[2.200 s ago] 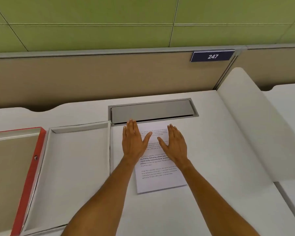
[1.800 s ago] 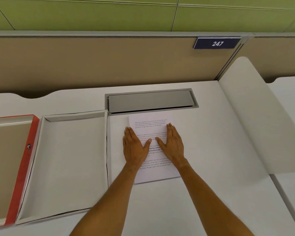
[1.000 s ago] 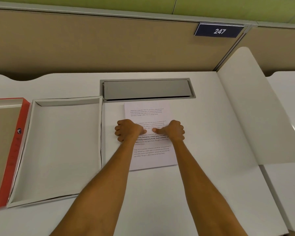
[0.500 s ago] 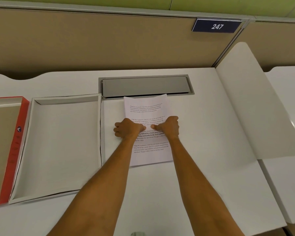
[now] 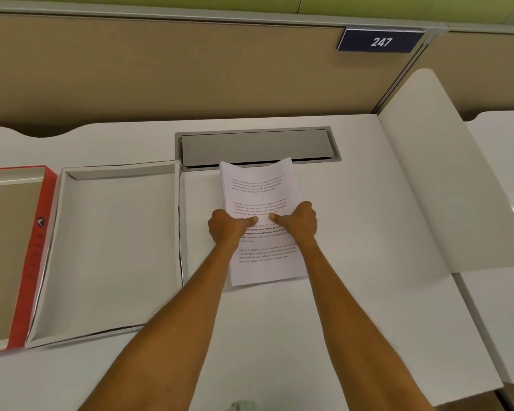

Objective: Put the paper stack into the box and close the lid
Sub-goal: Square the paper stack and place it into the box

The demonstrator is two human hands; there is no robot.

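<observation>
A white paper stack [image 5: 258,191] with printed text lies on the desk, its far end bowed upward over the grey cable hatch. My left hand [image 5: 227,228] grips its left edge and my right hand [image 5: 298,222] grips its right edge, both thumbs pressed on top. The open white box [image 5: 113,247] sits empty just left of the stack. Its red-edged lid [image 5: 37,247] lies open flat at the far left.
A grey recessed cable hatch [image 5: 255,146] sits behind the paper. A curved white divider [image 5: 445,179] rises on the right. A beige partition with a "247" sign [image 5: 380,41] closes the back. The white desk [image 5: 353,307] extends toward me.
My hands went from lying flat on the sheets to curling around both side edges. The stack's far end has lifted and bowed, now overlapping the hatch edge.
</observation>
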